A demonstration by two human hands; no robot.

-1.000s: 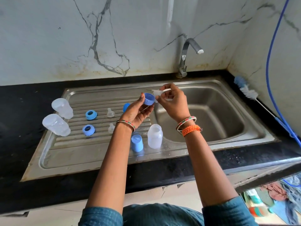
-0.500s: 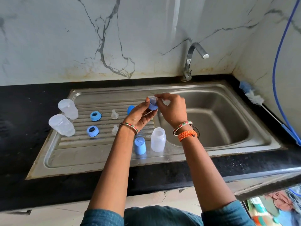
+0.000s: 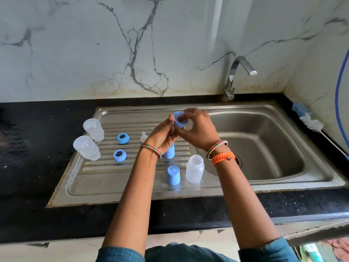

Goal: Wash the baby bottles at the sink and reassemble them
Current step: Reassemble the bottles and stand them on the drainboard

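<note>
- Head view, centre of frame: your left hand (image 3: 162,136) grips a blue collar ring (image 3: 180,120) above the drainboard; your right hand (image 3: 196,129) pinches what looks like a clear teat into it.
- Seat the teat evenly round the ring's rim before you release it; judged, an uneven seat may leak.
- Lower centre: open bottle (image 3: 195,168) upright beside a blue cap (image 3: 173,175).
- Left of frame: two inverted bottles (image 3: 90,138), two spare rings (image 3: 121,146), one loose teat (image 3: 144,137).
- Right edge: bottle brush (image 3: 309,120) lies well apart from the hands.
</note>
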